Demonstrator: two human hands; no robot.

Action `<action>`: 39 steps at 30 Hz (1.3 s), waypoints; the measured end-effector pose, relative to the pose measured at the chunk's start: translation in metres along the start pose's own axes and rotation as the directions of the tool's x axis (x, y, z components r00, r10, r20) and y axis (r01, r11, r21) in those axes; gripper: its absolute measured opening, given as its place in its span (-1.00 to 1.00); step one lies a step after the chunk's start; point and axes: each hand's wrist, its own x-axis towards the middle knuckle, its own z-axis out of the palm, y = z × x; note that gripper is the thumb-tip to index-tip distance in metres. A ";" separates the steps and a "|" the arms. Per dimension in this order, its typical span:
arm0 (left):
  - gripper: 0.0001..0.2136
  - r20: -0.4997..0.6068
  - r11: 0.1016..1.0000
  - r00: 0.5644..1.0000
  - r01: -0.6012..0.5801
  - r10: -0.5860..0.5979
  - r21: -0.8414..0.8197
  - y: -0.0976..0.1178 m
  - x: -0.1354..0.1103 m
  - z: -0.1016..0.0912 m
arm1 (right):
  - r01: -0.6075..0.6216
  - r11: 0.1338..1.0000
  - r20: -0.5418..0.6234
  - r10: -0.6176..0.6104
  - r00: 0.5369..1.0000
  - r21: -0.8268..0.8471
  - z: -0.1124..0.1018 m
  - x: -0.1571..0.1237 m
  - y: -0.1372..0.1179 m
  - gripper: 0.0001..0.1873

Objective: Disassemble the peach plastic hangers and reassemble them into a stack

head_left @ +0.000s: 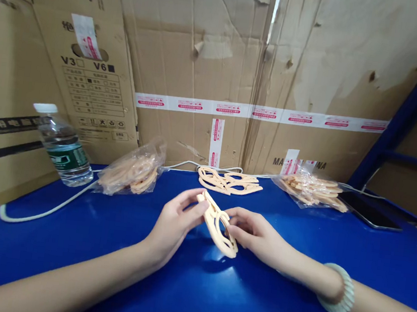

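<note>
Both hands hold one flat, peach-coloured plastic piece with cut-out loops (218,224) just above the blue table (192,285). My left hand (177,223) pinches its upper end between thumb and fingers. My right hand (250,230) grips its lower side, fingers curled through the openings. A white beaded bracelet (342,290) sits on my right wrist. Behind the hands, a loose pile of the same peach pieces (228,181) lies on the table.
A clear bag of peach pieces (133,169) lies at the left, another bag (313,188) at the right. A water bottle (63,146) stands far left. A white cable (45,212) runs along the table. A dark phone (369,211) lies right. Cardboard boxes (212,65) wall the back.
</note>
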 end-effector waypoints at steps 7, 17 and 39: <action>-0.60 0.382 0.991 0.922 0.011 -0.062 0.135 -0.005 -0.014 0.011 | -0.161 0.949 0.077 0.146 0.986 0.272 0.004 -0.002 -0.001 -0.46; -0.80 0.206 0.928 0.976 -0.137 0.067 0.347 0.000 -0.013 0.004 | -0.124 0.897 0.082 0.098 0.992 0.423 -0.001 -0.005 -0.009 -0.59; -0.85 -0.143 0.972 0.977 -0.130 0.160 0.196 -0.009 -0.004 -0.012 | -0.047 0.878 -0.286 0.205 0.936 0.476 -0.042 0.009 0.015 -0.63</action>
